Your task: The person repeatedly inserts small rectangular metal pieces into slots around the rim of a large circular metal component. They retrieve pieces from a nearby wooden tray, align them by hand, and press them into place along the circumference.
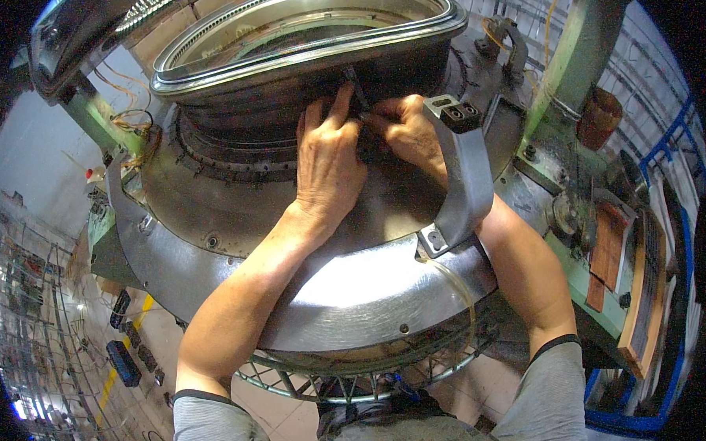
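Both my hands work close together at the front of a dark metal cylinder (255, 114), part of a large round machine that looks like a circular knitting machine. My left hand (331, 152) is bent inward, its index finger reaching up to a small dark metal piece (352, 85) on the cylinder wall. Its thumb is hidden and the other fingers are curled. From the right, my right hand (412, 132) meets it with fingers pinched beside the same piece. What lies between the fingertips is too small and shadowed to name. My right forearm passes behind a curved grey metal bracket (465, 174).
A shiny metal ring (309, 45) tops the cylinder. The broad polished rim plate (350, 291) lies below my forearms. Green posts (568, 64) rise at the sides. A thin clear tube (464, 292) hangs off the rim. Dark parts (124, 362) lie on the floor at left.
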Action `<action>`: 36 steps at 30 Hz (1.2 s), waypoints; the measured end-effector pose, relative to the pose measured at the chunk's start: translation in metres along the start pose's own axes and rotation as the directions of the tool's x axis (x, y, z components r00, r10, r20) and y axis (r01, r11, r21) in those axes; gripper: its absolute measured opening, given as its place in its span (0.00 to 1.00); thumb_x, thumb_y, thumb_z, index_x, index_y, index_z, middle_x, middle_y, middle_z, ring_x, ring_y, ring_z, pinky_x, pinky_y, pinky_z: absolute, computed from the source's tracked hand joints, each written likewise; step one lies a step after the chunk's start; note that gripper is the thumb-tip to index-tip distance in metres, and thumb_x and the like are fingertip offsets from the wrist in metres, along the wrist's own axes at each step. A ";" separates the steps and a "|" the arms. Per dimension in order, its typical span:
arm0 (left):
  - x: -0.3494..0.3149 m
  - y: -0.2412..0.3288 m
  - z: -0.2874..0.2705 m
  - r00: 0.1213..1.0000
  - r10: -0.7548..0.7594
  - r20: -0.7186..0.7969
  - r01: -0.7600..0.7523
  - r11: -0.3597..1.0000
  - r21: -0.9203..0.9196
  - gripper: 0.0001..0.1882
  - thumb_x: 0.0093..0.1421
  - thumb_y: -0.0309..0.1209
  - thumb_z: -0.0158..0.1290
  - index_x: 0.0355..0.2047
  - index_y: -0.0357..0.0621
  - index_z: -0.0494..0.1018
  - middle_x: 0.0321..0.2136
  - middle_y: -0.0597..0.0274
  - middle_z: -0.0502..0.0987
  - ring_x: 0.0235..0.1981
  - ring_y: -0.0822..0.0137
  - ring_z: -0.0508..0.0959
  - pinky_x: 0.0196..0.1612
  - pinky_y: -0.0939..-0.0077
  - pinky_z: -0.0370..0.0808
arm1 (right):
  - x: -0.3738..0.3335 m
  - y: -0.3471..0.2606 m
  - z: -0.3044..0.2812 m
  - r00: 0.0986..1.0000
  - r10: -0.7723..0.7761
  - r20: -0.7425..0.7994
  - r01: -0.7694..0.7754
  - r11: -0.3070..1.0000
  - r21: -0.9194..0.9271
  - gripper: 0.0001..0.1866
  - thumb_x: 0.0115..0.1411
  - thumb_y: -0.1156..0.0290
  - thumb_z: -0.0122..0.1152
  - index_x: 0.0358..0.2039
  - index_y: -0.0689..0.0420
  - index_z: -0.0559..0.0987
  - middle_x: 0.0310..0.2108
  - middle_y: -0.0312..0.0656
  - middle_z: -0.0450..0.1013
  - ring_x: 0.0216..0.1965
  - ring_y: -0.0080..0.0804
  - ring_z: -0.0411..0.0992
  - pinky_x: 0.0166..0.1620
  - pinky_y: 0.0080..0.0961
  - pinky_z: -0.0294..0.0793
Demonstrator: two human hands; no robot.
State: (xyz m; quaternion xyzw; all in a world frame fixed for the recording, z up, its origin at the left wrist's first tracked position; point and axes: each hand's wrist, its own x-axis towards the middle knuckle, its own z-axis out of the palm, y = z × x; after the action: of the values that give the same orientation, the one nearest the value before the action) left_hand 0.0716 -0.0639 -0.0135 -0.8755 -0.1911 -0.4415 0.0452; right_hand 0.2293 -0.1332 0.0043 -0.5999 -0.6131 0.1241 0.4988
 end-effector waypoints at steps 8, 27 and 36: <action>0.001 -0.001 0.001 1.000 0.009 0.001 -0.009 1.000 0.010 0.16 0.39 0.16 0.56 0.32 0.33 0.80 0.63 0.44 0.69 0.57 0.40 0.70 0.62 0.50 0.68 | 0.011 -0.002 0.001 0.997 0.061 0.048 -0.061 0.998 0.005 0.19 0.45 0.75 0.54 0.36 0.67 0.84 0.28 0.50 0.82 0.26 0.33 0.76 0.33 0.35 0.79; 0.000 -0.001 0.000 0.999 0.013 0.047 -0.015 0.999 0.032 0.18 0.38 0.18 0.59 0.34 0.35 0.81 0.65 0.46 0.66 0.58 0.40 0.68 0.61 0.48 0.67 | 0.023 0.040 0.011 0.997 -0.014 -0.080 -0.006 0.970 -0.243 0.16 0.48 0.66 0.60 0.36 0.60 0.86 0.29 0.56 0.81 0.29 0.45 0.79 0.36 0.38 0.79; 0.000 0.001 -0.003 0.997 -0.016 0.079 0.011 0.998 0.056 0.18 0.38 0.18 0.60 0.34 0.37 0.82 0.66 0.49 0.65 0.58 0.43 0.68 0.62 0.50 0.67 | 0.021 0.035 0.010 0.998 0.055 -0.042 -0.062 0.979 -0.192 0.17 0.48 0.66 0.61 0.38 0.58 0.87 0.32 0.56 0.81 0.31 0.47 0.80 0.38 0.39 0.80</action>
State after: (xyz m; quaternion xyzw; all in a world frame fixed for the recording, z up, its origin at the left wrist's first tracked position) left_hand 0.0702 -0.0651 -0.0116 -0.8895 -0.2107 -0.4012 0.0588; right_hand 0.2472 -0.1021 -0.0173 -0.6654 -0.5952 0.0679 0.4454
